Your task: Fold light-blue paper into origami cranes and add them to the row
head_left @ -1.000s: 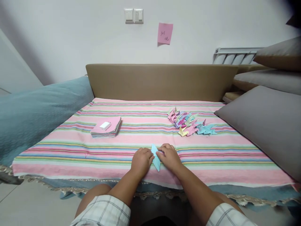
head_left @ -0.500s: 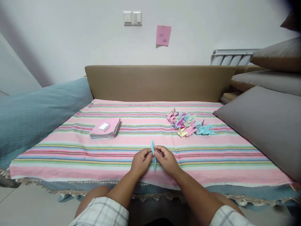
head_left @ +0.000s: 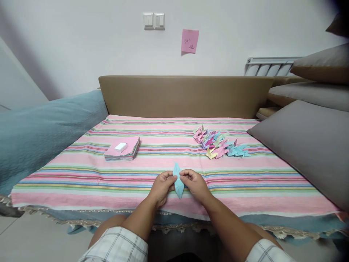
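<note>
A folded piece of light-blue origami paper (head_left: 179, 186), long and diamond-shaped, is held upright between my hands above the striped cloth. My left hand (head_left: 163, 185) pinches its left edge, thumb on the near face. From the other side, my right hand (head_left: 195, 185) grips the right edge between thumb and fingers. Beyond my right hand lies a heap of folded paper cranes (head_left: 215, 142) in pink, purple, yellow, green and blue. To the far left is a stack of square paper sheets (head_left: 122, 154), pink on top, with a small white box-like object (head_left: 121, 147) resting on it.
The pink striped cloth (head_left: 158, 127) covers the seat up to a brown backrest (head_left: 180, 96). Grey cushions (head_left: 305, 145) are piled on the right, and a blue-covered armrest (head_left: 54, 127) bounds the left. A pink note (head_left: 190, 41) is stuck on the wall.
The light-blue folded paper was edge-on and narrow; now its broad flat face is turned toward me. Both hands stay in nearly the same place, fingers slightly shifted.
</note>
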Demonstrator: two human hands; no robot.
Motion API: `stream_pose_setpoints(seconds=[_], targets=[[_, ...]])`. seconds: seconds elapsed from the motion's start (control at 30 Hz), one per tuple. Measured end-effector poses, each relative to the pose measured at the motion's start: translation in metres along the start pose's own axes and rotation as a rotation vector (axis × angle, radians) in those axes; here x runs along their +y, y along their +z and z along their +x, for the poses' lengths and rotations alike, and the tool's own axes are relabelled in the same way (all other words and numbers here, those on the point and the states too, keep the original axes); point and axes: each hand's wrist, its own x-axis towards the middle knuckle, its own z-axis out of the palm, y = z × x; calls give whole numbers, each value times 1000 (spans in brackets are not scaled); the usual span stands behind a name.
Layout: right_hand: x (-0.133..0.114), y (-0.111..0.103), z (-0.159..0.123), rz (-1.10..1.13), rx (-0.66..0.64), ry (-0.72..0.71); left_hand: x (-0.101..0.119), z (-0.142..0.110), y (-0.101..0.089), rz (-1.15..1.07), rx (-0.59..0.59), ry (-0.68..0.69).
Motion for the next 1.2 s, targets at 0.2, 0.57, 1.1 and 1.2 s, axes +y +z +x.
stream_pose_setpoints(seconds=[0.2, 0.57, 1.1, 1.2], targets=[[-4, -5, 1, 52, 39, 99, 0, 6, -12, 454, -69, 122], [3, -6, 1, -629, 0, -139, 1, 0, -12, 1468, 111, 411], [-8, -33, 0, -921, -361, -492, 11, 0, -26, 1490, -281, 588], [-8, -33, 1, -897, -360, -481, 11, 1, -28, 1479, -276, 605]])
